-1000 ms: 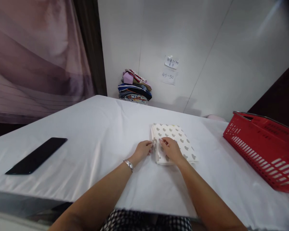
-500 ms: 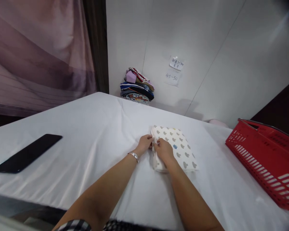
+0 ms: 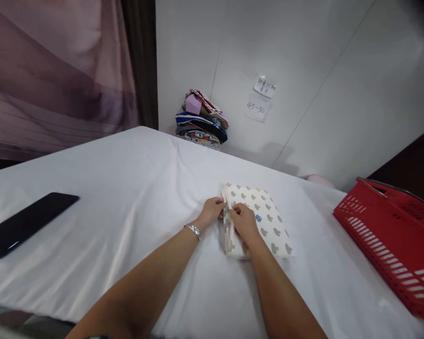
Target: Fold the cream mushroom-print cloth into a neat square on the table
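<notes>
Looking down from the head camera, I see the desk (image 3: 120, 212) filling most of the view, covered in a smooth white sheet. Behind it stands a pale panelled wall (image 3: 304, 70), with a mauve curtain (image 3: 56, 70) hanging at the far left. At the right edge of the desk sits a red basket (image 3: 392, 240), well apart from my hands. A black phone (image 3: 24, 223) lies flat near the left edge.

Near the middle of the desk rests a folded cloth (image 3: 265, 221), cream with grey mouse-head shapes and one small blue mark, lying flat with its stacked layers facing left. At the back corner, against the wall, a pile of coloured clothes (image 3: 202, 120) is stacked. Two paper notes (image 3: 261, 96) are stuck to the wall to the right of that pile.

My left hand (image 3: 212, 211) is curled at the cloth's left edge, fingertips pinching the layers; a silver bracelet (image 3: 193, 230) sits on that wrist. My right hand (image 3: 243, 221) lies on top of the cloth, its fingers closed on the same edge just beside the left hand.
</notes>
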A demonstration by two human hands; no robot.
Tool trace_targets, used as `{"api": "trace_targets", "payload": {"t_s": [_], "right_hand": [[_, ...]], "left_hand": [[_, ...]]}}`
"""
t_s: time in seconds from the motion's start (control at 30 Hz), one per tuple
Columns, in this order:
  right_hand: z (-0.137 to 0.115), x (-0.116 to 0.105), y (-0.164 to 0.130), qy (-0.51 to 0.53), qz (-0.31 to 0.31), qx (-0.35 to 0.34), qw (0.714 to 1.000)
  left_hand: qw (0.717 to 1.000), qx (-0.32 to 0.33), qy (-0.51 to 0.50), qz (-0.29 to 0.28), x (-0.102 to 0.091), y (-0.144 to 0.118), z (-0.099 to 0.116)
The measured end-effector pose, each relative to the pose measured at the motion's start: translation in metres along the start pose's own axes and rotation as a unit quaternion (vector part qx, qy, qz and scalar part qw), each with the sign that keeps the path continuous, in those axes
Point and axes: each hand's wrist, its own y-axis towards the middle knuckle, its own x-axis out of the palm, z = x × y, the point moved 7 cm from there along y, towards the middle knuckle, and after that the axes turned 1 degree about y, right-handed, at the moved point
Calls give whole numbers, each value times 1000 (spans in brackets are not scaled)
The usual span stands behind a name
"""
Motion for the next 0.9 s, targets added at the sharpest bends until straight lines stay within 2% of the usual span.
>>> {"api": "trace_targets", "payload": {"t_s": [0.33, 0.67, 0.9], "right_hand": [[-8, 5, -3, -13, -8, -17, 1000], [-18, 5, -10, -162, -72, 12, 984], [-10, 5, -6, -148, -67, 17, 987]], "left_hand": [[1000, 0, -9, -5, 1, 0, 0], [1000, -9, -25, -8, 1, -1, 1], [999, -12, -32, -16, 1, -2, 2]]}}
